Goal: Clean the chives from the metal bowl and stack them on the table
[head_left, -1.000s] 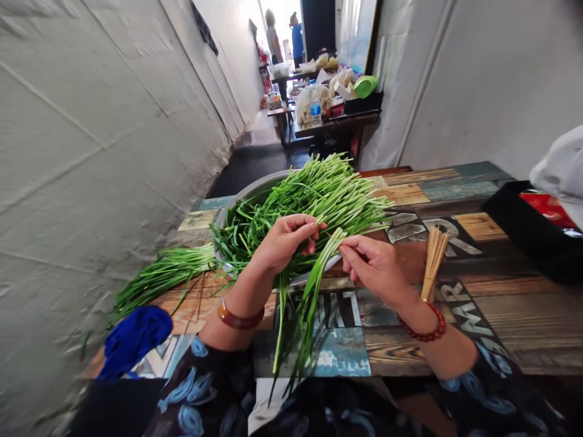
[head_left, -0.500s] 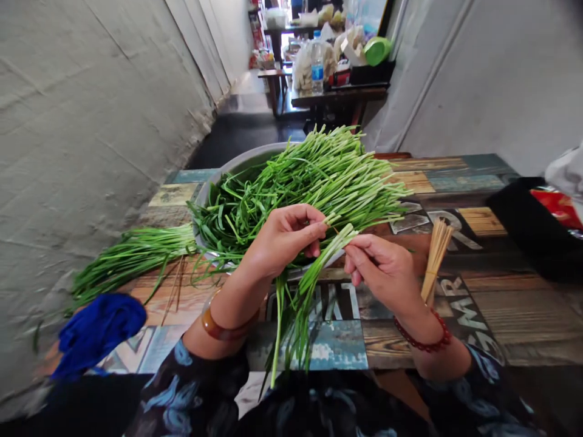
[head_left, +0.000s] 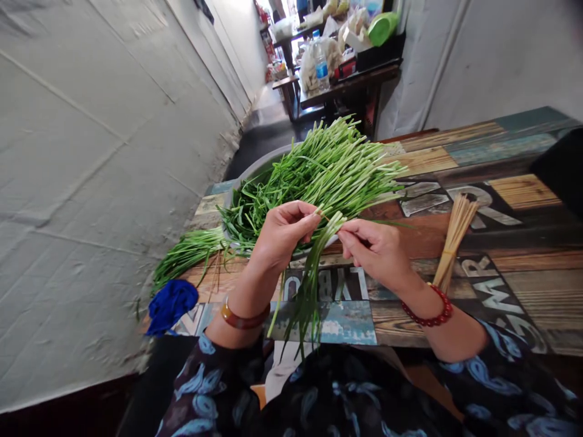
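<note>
My left hand (head_left: 288, 235), closed in a pinch, has a thin bamboo skewer (head_left: 324, 216) whose brownish tip points at the small bunch of garlic chives (head_left: 315, 261). That bunch is gripped near its pale stem ends between thumb and fingers of my right hand (head_left: 380, 250). Its green leaves hang down over the table edge. One pale stalk (head_left: 276, 312) dangles below my left hand; what holds it is hidden. Just behind both hands, a large heap of chives (head_left: 337, 161) overflows a grey basin (head_left: 262, 159), stem ends pointing right.
Another chive bundle (head_left: 189, 252) lies left of the basin, near a blue cloth (head_left: 172, 306) and a few loose skewers (head_left: 214, 279). A bundle of skewers (head_left: 456, 233) stands at right on the patterned table (head_left: 514, 282). Walls flank both sides; a bottle (head_left: 321, 68) stands on a table behind.
The view has tilted and shifted, so the table things appear moved. My hands stay close together, still pinching the skewer and the chives, with little change between them.
</note>
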The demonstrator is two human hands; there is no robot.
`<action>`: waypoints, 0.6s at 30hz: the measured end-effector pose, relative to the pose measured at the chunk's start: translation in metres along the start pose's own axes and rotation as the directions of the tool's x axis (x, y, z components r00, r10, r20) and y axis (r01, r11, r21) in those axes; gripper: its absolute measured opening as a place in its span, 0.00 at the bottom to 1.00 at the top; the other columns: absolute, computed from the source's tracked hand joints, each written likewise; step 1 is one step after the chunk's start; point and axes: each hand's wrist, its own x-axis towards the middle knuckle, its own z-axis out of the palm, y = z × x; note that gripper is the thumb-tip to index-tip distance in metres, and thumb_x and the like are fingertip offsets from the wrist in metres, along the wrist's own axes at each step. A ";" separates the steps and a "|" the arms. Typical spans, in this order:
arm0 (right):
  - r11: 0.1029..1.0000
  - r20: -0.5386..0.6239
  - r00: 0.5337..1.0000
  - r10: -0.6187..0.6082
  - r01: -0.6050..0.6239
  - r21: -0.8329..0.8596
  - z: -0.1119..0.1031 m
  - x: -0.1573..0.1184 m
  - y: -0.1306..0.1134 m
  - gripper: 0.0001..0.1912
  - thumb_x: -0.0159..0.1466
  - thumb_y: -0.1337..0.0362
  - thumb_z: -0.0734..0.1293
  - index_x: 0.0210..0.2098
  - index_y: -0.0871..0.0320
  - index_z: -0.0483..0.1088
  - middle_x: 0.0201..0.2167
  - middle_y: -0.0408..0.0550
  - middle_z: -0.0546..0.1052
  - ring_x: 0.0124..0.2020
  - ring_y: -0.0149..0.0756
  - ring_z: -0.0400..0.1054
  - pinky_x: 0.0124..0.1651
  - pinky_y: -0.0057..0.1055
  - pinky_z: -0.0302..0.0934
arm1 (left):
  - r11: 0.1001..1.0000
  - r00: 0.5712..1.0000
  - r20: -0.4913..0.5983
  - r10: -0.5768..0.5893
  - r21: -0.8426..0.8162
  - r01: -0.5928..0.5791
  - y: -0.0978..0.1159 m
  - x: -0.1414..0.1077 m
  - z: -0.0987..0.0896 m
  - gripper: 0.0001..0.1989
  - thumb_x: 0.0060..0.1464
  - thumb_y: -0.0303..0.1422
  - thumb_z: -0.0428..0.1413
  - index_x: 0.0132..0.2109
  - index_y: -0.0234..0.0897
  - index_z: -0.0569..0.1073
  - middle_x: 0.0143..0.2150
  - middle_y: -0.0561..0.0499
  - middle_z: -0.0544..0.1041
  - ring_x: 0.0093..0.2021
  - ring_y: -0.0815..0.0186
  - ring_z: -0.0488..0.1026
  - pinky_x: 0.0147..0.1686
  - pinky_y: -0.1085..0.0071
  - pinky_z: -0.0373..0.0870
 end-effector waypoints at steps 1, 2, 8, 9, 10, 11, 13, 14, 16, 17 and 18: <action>1.000 -0.002 1.000 0.009 -0.009 0.008 0.001 0.000 0.000 0.10 0.68 0.60 0.64 0.35 0.55 0.75 0.20 0.41 0.75 0.20 0.30 0.69 0.23 0.25 0.59 | 1.000 1.000 -0.018 0.005 0.007 -0.005 0.000 -0.002 0.001 0.09 0.44 0.35 0.67 0.29 0.35 0.77 0.21 0.57 0.68 0.19 0.77 0.59 0.19 0.78 0.56; 1.000 -0.005 1.000 0.016 -0.016 0.015 0.001 0.000 0.001 0.10 0.68 0.60 0.64 0.35 0.55 0.75 0.20 0.41 0.75 0.20 0.30 0.68 0.23 0.25 0.58 | 1.000 0.999 -0.033 0.007 0.014 -0.007 0.000 -0.003 0.001 0.09 0.43 0.35 0.67 0.29 0.35 0.77 0.21 0.57 0.68 0.19 0.77 0.59 0.19 0.78 0.56; 0.999 0.000 1.000 -0.011 0.011 0.032 0.001 -0.001 0.001 0.11 0.68 0.60 0.64 0.34 0.56 0.76 0.19 0.40 0.74 0.19 0.29 0.67 0.23 0.25 0.58 | 1.000 0.998 -0.059 0.019 0.006 -0.019 0.000 -0.010 0.003 0.10 0.42 0.35 0.68 0.30 0.35 0.77 0.24 0.55 0.72 0.21 0.77 0.61 0.19 0.79 0.58; 0.999 -0.002 1.000 -0.017 0.017 0.033 0.001 -0.001 0.001 0.11 0.68 0.60 0.64 0.33 0.56 0.75 0.19 0.40 0.74 0.19 0.29 0.67 0.24 0.25 0.58 | 1.000 0.998 -0.057 0.021 -0.001 -0.021 0.000 -0.010 0.003 0.10 0.42 0.34 0.69 0.30 0.35 0.77 0.25 0.55 0.72 0.21 0.77 0.61 0.19 0.79 0.58; 0.999 -0.004 1.000 -0.020 0.020 0.036 0.001 -0.001 0.000 0.11 0.68 0.61 0.64 0.33 0.56 0.75 0.19 0.40 0.74 0.19 0.29 0.67 0.24 0.25 0.58 | 1.000 0.998 -0.055 0.019 -0.006 -0.019 0.000 -0.011 0.003 0.10 0.42 0.34 0.69 0.30 0.35 0.77 0.25 0.56 0.72 0.21 0.77 0.61 0.19 0.79 0.58; 0.999 -0.003 1.000 -0.019 0.019 0.041 0.001 -0.001 -0.001 0.11 0.68 0.61 0.64 0.33 0.56 0.75 0.19 0.40 0.74 0.19 0.29 0.67 0.24 0.25 0.58 | 1.000 0.999 -0.052 0.015 -0.009 -0.015 0.000 -0.012 0.003 0.10 0.42 0.34 0.69 0.30 0.35 0.77 0.25 0.56 0.72 0.21 0.77 0.61 0.19 0.79 0.58; 0.999 0.002 1.000 -0.004 0.004 0.051 0.002 -0.001 -0.001 0.11 0.68 0.60 0.63 0.33 0.56 0.75 0.19 0.41 0.74 0.19 0.29 0.67 0.23 0.25 0.58 | 1.000 0.999 -0.052 0.008 -0.007 -0.008 0.000 -0.012 0.003 0.10 0.43 0.34 0.69 0.31 0.35 0.77 0.24 0.56 0.71 0.21 0.76 0.61 0.19 0.79 0.59; 0.998 0.008 1.000 0.007 -0.008 0.056 0.002 -0.001 -0.001 0.11 0.68 0.60 0.63 0.34 0.56 0.75 0.19 0.41 0.74 0.19 0.29 0.67 0.23 0.24 0.58 | 1.000 0.999 -0.053 0.008 -0.004 -0.008 0.000 -0.012 0.003 0.10 0.43 0.35 0.69 0.31 0.35 0.77 0.24 0.56 0.70 0.21 0.76 0.61 0.20 0.79 0.59; 0.997 0.018 1.000 0.025 -0.026 0.070 0.003 -0.001 0.000 0.11 0.68 0.60 0.63 0.33 0.56 0.74 0.19 0.41 0.74 0.19 0.29 0.66 0.22 0.24 0.58 | 1.000 0.998 -0.059 0.018 -0.003 -0.018 -0.001 -0.012 0.003 0.11 0.45 0.37 0.68 0.30 0.35 0.77 0.24 0.56 0.71 0.22 0.76 0.62 0.20 0.79 0.59; 0.997 0.022 0.999 0.031 -0.032 0.075 0.003 -0.001 0.000 0.11 0.68 0.60 0.63 0.33 0.56 0.74 0.19 0.41 0.74 0.19 0.29 0.66 0.22 0.24 0.58 | 1.000 0.998 -0.061 0.025 -0.001 -0.025 -0.001 -0.011 0.003 0.11 0.45 0.37 0.68 0.30 0.35 0.77 0.24 0.55 0.71 0.22 0.76 0.62 0.20 0.78 0.59; 0.996 0.023 0.999 0.035 -0.036 0.079 0.004 -0.001 0.000 0.12 0.68 0.60 0.63 0.32 0.56 0.74 0.19 0.41 0.74 0.18 0.29 0.66 0.22 0.24 0.57 | 1.000 0.998 -0.061 0.031 0.000 -0.031 -0.002 -0.011 0.003 0.12 0.45 0.38 0.68 0.30 0.35 0.77 0.24 0.55 0.71 0.22 0.75 0.62 0.20 0.78 0.59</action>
